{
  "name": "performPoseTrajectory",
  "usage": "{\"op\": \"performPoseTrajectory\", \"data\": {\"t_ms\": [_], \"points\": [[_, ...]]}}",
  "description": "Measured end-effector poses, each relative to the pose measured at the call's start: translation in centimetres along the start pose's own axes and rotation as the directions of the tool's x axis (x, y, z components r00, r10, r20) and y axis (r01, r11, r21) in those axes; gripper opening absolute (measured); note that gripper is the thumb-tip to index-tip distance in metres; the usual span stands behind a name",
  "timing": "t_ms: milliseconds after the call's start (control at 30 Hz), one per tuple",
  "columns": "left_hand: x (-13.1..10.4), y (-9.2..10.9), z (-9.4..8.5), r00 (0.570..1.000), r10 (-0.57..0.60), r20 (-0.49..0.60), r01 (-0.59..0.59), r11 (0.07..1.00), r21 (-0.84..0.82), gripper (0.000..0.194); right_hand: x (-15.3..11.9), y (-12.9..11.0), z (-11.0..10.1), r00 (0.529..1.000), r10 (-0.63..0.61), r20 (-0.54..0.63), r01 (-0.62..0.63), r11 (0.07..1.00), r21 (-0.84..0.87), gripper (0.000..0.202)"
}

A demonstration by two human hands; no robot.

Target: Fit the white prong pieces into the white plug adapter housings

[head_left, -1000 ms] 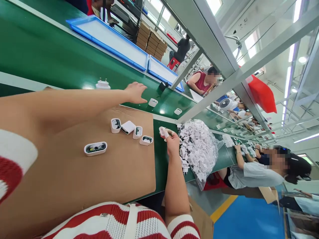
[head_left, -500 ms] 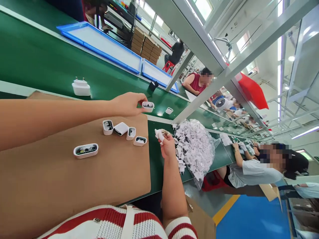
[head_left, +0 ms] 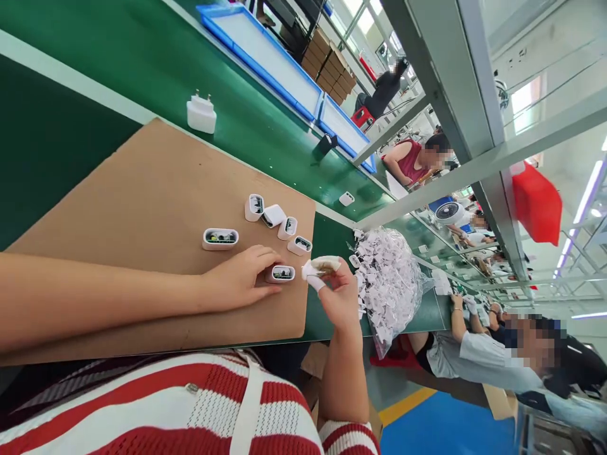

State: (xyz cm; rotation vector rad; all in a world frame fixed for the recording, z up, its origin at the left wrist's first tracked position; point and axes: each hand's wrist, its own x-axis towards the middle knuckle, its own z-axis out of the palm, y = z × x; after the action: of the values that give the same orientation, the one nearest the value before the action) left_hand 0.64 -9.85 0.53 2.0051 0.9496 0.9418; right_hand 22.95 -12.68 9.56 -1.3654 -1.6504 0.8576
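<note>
**Two bare hands at a green desk, each grip closed on a white part**

The left grip, just below the centre of the frame, is narrow: thumb and fingers clasp the sides of an oval white casing, its open end up and components visible inside. To its right, the right grip, with white covers on the thumb and a finger, pinches a small white piece at the fingertips; its form is too small to tell. The piece is just beside the held casing.

Beneath the left grip lies a brown cardboard sheet. Above the casing, near the sheet's right edge, is a cluster of four white casings; a wider open casing lies to their left. The sheet rests on the green desk, which also bears a clear bag of white parts right of centre.

Beyond a pale strip, a brighter green band carries a white two-pin plug, a black object and blue-rimmed trays. In the room, seated co-workers occupy the right, above a blue floor at lower right; brown cartons are stacked at upper centre.
</note>
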Motion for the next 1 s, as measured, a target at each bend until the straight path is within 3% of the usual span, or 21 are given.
{"op": "performPoseTrajectory", "data": {"t_ms": [67, 133, 233, 300, 500, 667, 1000], "points": [[0.2, -0.2, -0.1, 1.0, 0.014, 0.017, -0.013, 0.998, -0.06, 0.04, -1.0, -0.8, 0.5, 0.988, -0.15, 0.042, 0.156, 0.942, -0.298, 0.014], [0.4, -0.2, -0.3, 0.999, 0.023, 0.043, -0.019, 0.994, -0.107, 0.038, -1.3, -1.1, 1.2, 0.957, -0.25, 0.145, 0.289, 0.796, -0.532, 0.019], [0.5, -0.3, -0.5, 0.998, 0.023, 0.056, -0.015, 0.991, -0.131, 0.035, -0.6, -0.7, 2.0, 0.914, -0.276, 0.297, 0.405, 0.611, -0.68, 0.023], [0.6, -0.4, -0.4, 0.998, 0.027, 0.053, -0.02, 0.992, -0.128, 0.032, 0.0, -0.2, 2.4, 0.894, -0.267, 0.359, 0.447, 0.551, -0.704, 0.019], [0.7, -0.5, -0.4, 0.998, 0.036, 0.057, -0.029, 0.991, -0.127, 0.029, 0.2, -0.2, 2.9, 0.874, -0.29, 0.39, 0.486, 0.534, -0.692, 0.028], [0.8, -0.1, -0.6, 0.999, 0.024, 0.048, -0.018, 0.992, -0.128, 0.028, -0.2, -0.7, 2.5, 0.904, -0.271, 0.329, 0.427, 0.588, -0.687, 0.033], [0.8, -0.4, -0.5, 0.997, 0.047, 0.053, -0.04, 0.991, -0.131, 0.028, 0.4, -0.1, 3.4, 0.893, -0.248, 0.375, 0.45, 0.451, -0.771, 0.021]]}}
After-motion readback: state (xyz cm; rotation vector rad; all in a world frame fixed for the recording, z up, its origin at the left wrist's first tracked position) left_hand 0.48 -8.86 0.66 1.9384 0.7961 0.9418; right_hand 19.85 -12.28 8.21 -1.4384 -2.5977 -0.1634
